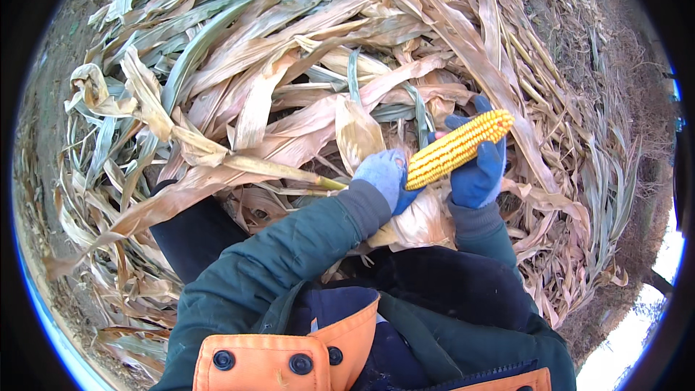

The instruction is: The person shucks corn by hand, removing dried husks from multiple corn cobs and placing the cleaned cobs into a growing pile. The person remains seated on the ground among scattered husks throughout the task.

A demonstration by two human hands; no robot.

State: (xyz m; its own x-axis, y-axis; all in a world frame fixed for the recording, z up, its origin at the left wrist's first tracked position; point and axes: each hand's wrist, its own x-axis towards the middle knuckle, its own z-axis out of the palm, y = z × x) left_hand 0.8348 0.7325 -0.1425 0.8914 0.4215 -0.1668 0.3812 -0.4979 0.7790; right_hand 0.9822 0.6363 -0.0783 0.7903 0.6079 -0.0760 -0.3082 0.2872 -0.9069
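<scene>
A yellow ear of corn (pixel 459 149) lies slanted between my two gloved hands, its kernels bare and its tip up to the right. My left hand (pixel 383 176), in a blue glove, is closed around its lower end and the husk there. My right hand (pixel 480 165), also in a blue glove, is around the upper part, thumb in front and fingers behind. Pale peeled husk (pixel 423 220) hangs below the ear, between my wrists. A dry corn stalk (pixel 282 171) runs leftward from beside my left hand.
Dry corn stalks and leaves (pixel 304 49) are heaped around me, tan with some green-grey. My dark-clad legs (pixel 198 233) are among them. Bare soil (pixel 46 92) shows at the left rim, and soil with dry plant litter (pixel 646 136) at the right. A long curled leaf (pixel 152 212) crosses my leg.
</scene>
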